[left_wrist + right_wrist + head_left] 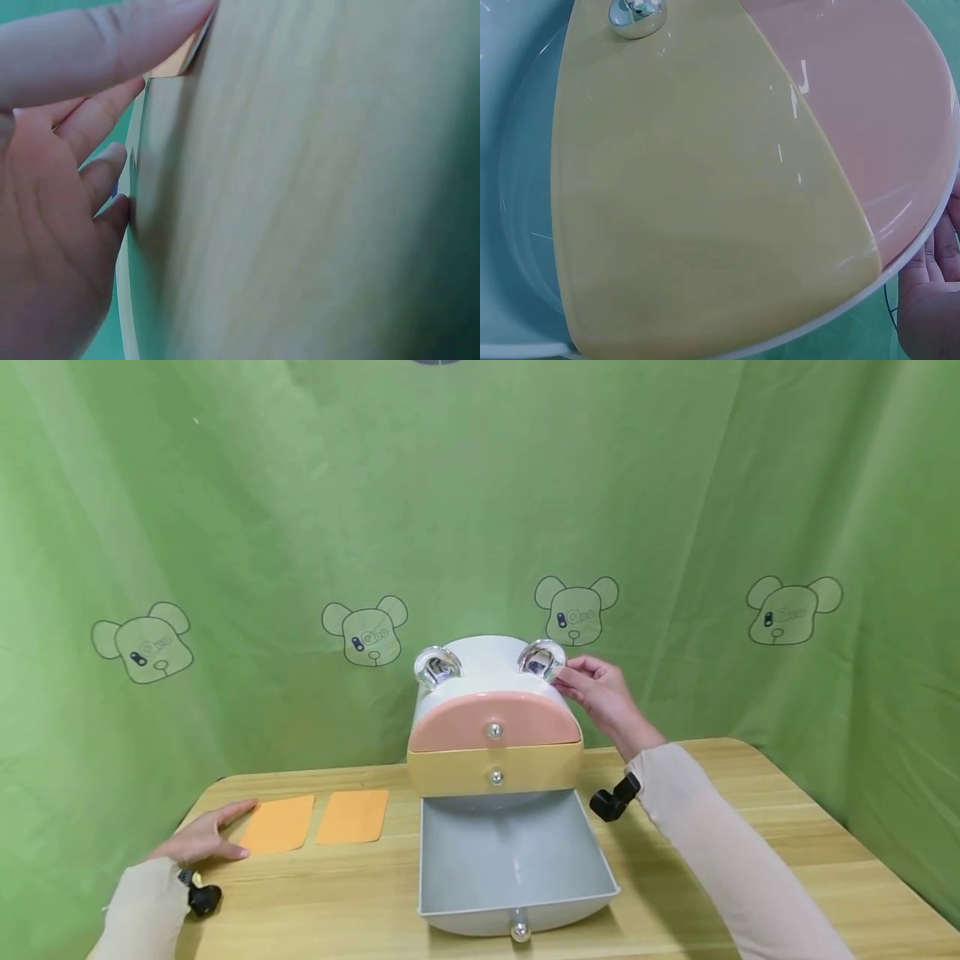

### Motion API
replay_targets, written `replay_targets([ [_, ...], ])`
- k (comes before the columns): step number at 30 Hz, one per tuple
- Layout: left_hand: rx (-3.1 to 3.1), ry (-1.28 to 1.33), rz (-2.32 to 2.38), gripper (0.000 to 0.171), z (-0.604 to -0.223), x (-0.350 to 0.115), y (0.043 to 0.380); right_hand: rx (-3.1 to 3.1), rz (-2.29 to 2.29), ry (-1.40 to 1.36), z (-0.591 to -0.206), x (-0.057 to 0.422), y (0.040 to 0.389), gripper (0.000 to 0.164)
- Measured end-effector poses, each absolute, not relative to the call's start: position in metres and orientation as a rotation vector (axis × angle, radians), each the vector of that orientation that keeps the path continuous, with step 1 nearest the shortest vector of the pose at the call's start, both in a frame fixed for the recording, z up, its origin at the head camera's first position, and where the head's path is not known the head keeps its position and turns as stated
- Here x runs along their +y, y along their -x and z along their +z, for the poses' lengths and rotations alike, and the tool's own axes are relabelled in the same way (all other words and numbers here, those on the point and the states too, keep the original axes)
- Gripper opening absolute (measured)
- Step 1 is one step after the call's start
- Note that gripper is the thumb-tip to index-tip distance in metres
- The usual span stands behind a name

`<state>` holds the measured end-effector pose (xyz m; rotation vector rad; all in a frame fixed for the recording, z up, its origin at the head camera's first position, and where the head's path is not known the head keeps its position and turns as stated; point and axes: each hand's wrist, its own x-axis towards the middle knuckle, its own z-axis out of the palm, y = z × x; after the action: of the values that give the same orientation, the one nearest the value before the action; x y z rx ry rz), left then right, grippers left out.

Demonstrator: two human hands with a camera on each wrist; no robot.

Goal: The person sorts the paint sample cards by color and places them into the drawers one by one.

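Observation:
My left hand (pixel 204 837) is at the left edge of an orange card (pixel 279 825) on the table, fingers and thumb spread and fairly straight. In the left wrist view, the thumb (pixel 97 49) partly covers a corner of that card. A second orange card (pixel 352 817) lies just right of it. A rounded drawer box (pixel 483 664) stands mid-table with two silver ears. My right hand (pixel 602 695) holds the box at its right ear (pixel 542 658), with the fingertips partly hidden. In the right wrist view, only part of that hand shows beyond the box's rim.
The grey bottom drawer (pixel 517 860) is pulled far out towards me. Above it, the yellow drawer (pixel 457 774) and pink drawer (pixel 450 723) are closed. Green cloth (pixel 480 527) with bear drawings hangs behind and beside the wooden table (pixel 322 902).

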<state>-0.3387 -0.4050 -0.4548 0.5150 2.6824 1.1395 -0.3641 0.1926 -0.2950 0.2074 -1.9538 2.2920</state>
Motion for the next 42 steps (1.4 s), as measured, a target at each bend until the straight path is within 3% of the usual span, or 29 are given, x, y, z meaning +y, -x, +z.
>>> replay_targets([
  [13,2.649,-0.396,1.105,0.089,-0.456,-0.399,0.341,-1.959,2.29,-0.203,-0.294,0.192,0.363,0.008],
  [28,2.685,-0.495,1.104,0.095,-0.455,-0.398,0.326,-1.936,2.308,-0.223,-0.296,0.193,0.364,0.008],
  [42,2.734,-0.508,1.126,0.09,-0.46,-0.398,0.325,-1.922,2.303,-0.202,-0.296,0.191,0.364,0.009],
])
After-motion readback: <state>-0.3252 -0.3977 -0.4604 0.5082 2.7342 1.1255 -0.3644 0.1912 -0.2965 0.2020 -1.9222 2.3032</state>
